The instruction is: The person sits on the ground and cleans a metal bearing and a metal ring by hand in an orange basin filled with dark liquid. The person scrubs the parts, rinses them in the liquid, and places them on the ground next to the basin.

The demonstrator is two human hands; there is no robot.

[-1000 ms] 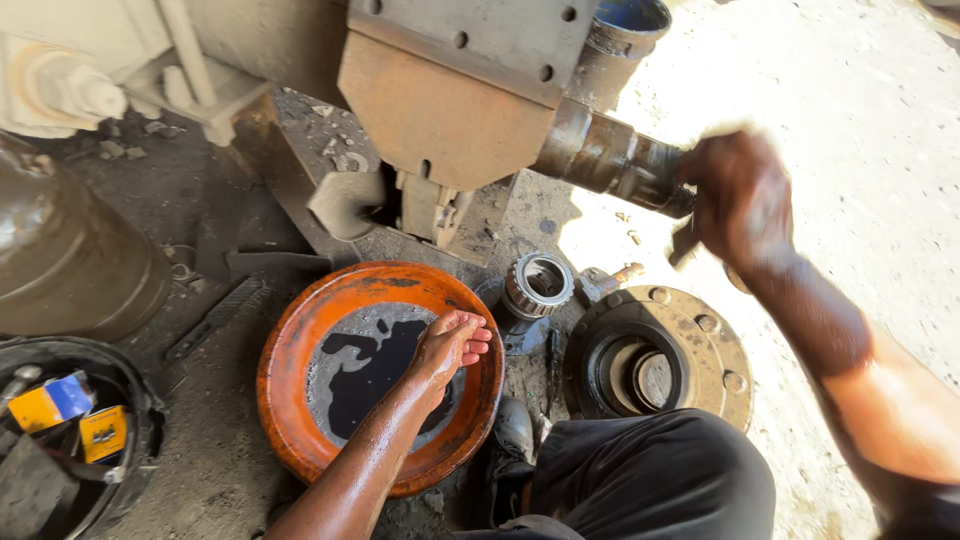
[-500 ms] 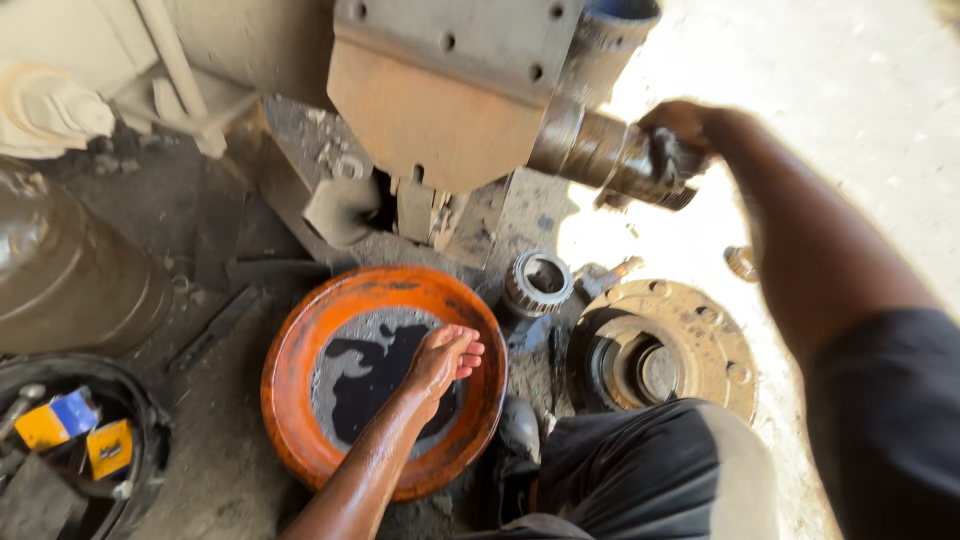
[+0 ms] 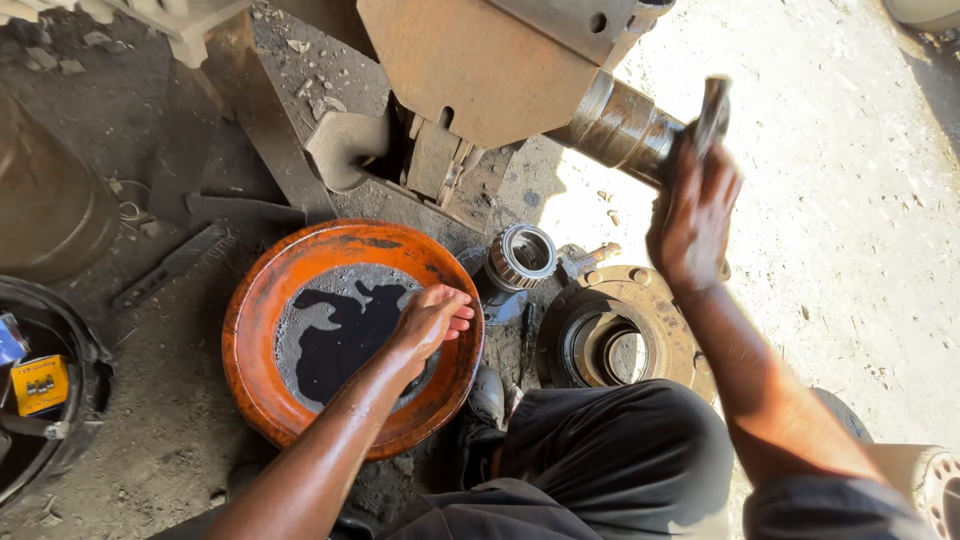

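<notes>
My left hand (image 3: 430, 320) rests palm down inside a round orange basin (image 3: 250, 335), fingers on the dark oily liquid (image 3: 340, 340) in it; it holds nothing. My right hand (image 3: 695, 215) is raised at the end of a rusty axle spindle (image 3: 620, 125) and grips a greasy metal ring-shaped part (image 3: 715, 105) that sticks up above the fingers. The spindle juts out from a heavy rusted axle housing (image 3: 480, 60). My dark-clothed knees (image 3: 610, 450) fill the bottom of the view.
A roller bearing (image 3: 525, 255) stands on the ground between the basin and a round wheel hub (image 3: 625, 335). A black tub (image 3: 70, 400) at the left holds a yellow box (image 3: 40, 383). A flat file (image 3: 170, 265) lies on the dirty floor.
My right hand has stayed by the spindle's end and now stands upright with the metal part showing above it. My left hand has kept its place in the basin.
</notes>
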